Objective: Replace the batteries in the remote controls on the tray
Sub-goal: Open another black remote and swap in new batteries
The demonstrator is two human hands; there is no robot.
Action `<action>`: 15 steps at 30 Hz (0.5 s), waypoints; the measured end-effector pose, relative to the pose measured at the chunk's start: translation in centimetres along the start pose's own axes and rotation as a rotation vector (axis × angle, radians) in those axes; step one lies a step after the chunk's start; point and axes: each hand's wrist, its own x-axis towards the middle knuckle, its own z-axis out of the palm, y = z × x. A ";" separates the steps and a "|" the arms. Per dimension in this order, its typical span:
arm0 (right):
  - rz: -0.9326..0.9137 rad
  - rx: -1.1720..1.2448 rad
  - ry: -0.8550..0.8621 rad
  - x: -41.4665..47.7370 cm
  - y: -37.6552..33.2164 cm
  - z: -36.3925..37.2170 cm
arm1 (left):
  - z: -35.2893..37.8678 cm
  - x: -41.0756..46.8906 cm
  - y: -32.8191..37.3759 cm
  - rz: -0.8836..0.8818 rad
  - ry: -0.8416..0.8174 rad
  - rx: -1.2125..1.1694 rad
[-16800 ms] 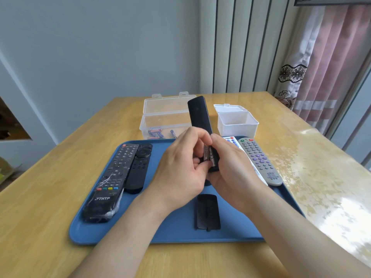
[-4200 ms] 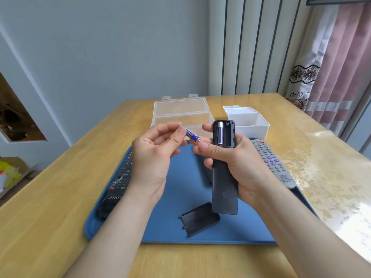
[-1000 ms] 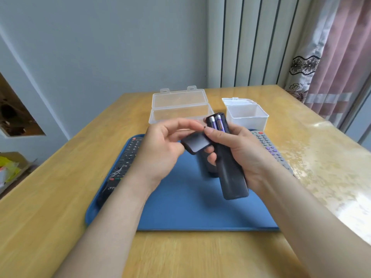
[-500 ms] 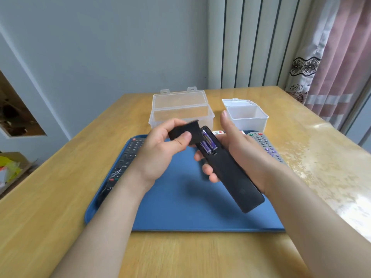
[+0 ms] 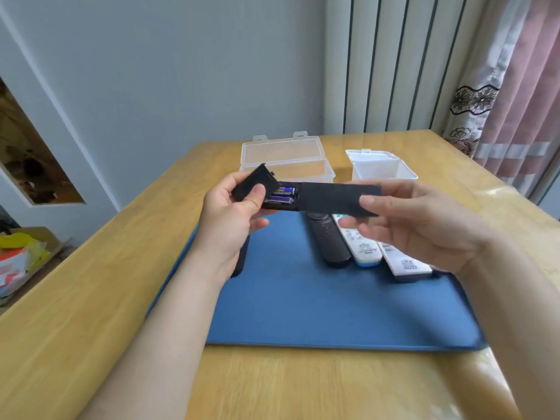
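My right hand (image 5: 421,225) grips a black remote (image 5: 330,197), held level above the blue tray (image 5: 318,310) with its back facing me. Its battery bay is uncovered at the left end, and two purple batteries (image 5: 281,197) lie inside. My left hand (image 5: 230,216) pinches the black battery cover (image 5: 254,186) between thumb and fingers, tilted right at the bay's left edge. On the tray lie a black remote (image 5: 328,241) and two white remotes (image 5: 365,248). Another dark remote is mostly hidden behind my left wrist.
A clear lidded box (image 5: 288,160) and a white open box (image 5: 380,169) stand on the wooden table (image 5: 91,298) behind the tray. A curtain (image 5: 515,86) hangs at the right. A cardboard box with clutter (image 5: 21,259) sits on the floor at the left.
My right hand has turned the remote from a slant to level, battery end pointing left. My left hand has brought the cover up to the bay's left end.
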 end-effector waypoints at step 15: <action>-0.170 0.064 0.357 2.2 3.3 4.0 | 3.3 -1.5 -2.1 0.224 -0.129 0.362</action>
